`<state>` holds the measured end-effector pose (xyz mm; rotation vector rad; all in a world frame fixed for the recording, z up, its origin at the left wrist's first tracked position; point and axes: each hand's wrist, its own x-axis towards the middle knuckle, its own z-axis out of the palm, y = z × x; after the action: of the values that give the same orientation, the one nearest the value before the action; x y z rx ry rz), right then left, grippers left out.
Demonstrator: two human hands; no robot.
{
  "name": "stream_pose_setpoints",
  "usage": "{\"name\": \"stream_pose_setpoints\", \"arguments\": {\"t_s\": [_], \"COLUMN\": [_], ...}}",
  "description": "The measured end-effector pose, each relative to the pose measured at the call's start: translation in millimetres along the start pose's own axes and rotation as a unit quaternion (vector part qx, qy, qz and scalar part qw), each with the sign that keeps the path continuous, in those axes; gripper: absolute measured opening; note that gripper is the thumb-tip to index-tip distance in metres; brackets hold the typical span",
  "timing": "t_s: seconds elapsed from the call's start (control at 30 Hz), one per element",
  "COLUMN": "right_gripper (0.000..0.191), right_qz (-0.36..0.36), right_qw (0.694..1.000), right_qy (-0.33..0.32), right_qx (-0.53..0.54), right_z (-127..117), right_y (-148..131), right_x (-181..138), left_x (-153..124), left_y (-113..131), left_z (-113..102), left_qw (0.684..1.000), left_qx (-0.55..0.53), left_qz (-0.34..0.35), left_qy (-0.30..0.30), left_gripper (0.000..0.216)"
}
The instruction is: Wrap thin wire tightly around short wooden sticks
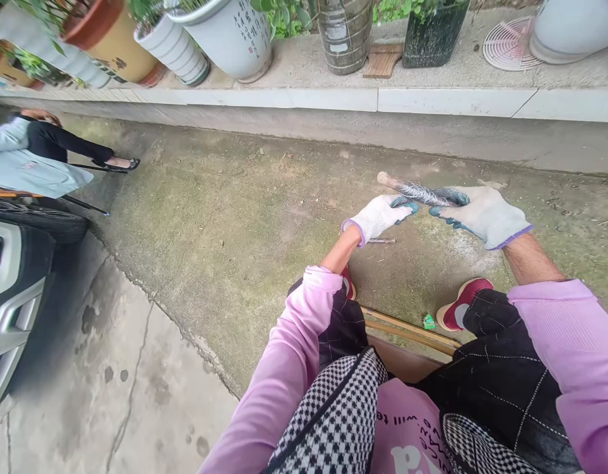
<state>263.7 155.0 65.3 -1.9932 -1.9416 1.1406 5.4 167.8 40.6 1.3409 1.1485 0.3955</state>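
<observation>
A short wooden stick (422, 194), wrapped along much of its length in something silvery like wire or film, is held in front of me above the ground. Its bare, light-brown end points to the upper left. My right hand (486, 214), in a white glove with blue-green coated fingers, is closed around its right end and hides that tip. My left hand (383, 217), gloved the same way, has its fingers pressed together against the stick's underside near the middle. On the ground below my left hand lies a thin rod (383, 241), partly covered by the glove.
Potted plants, including a white pot (229, 43), line a raised concrete ledge (304, 99) ahead. At far left sit a person (41, 148) and a parked vehicle (17, 289). A wooden frame (412, 332) and green wrapper (429, 321) lie between my shoes.
</observation>
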Motion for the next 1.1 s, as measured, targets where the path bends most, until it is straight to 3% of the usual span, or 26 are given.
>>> {"name": "stream_pose_setpoints", "arguments": {"t_s": [0.23, 0.37, 0.47, 0.6, 0.7, 0.8, 0.93, 1.1], "right_gripper": [0.041, 0.037, 0.033, 0.040, 0.051, 0.051, 0.044, 0.051], "right_qz": [-0.007, -0.024, -0.041, -0.032, -0.020, -0.002, 0.015, 0.024], "right_qw": [1.000, 0.999, 0.999, 0.994, 0.958, 0.929, 0.945, 0.985], "right_qy": [0.021, 0.040, 0.033, 0.010, -0.062, -0.114, -0.049, 0.036], "right_qx": [-0.007, -0.016, -0.015, 0.106, 0.279, 0.353, 0.323, 0.165], "right_z": [19.3, 29.9, 32.7, 31.4, 26.3, 22.4, 25.9, 25.4], "right_y": [-8.5, -13.8, -13.7, -11.4, -12.4, -15.9, -13.2, 12.8], "right_x": [6.8, 10.8, 10.7, 3.0, -7.2, -14.6, -11.5, 9.7], "left_x": [9.3, 10.5, 9.8, 6.6, 2.9, 1.9, 4.2, -0.7], "left_y": [8.5, 15.6, 17.8, 19.0, 19.0, 17.1, 13.7, 10.0], "left_z": [15.3, 16.7, 14.3, 8.5, 3.5, 2.8, 8.8, 15.4], "left_qw": [0.974, 0.955, 0.948, 0.954, 0.972, 0.982, 0.984, 0.996], "left_qx": [-0.179, -0.209, -0.224, -0.221, -0.191, -0.158, -0.145, -0.064], "left_qz": [-0.103, -0.144, -0.153, -0.139, -0.098, -0.084, -0.081, -0.065], "left_qy": [0.090, 0.155, 0.169, 0.146, 0.099, 0.061, 0.060, 0.024], "left_gripper": [0.044, 0.051, 0.054, 0.048, 0.043, 0.042, 0.036, 0.020]}}
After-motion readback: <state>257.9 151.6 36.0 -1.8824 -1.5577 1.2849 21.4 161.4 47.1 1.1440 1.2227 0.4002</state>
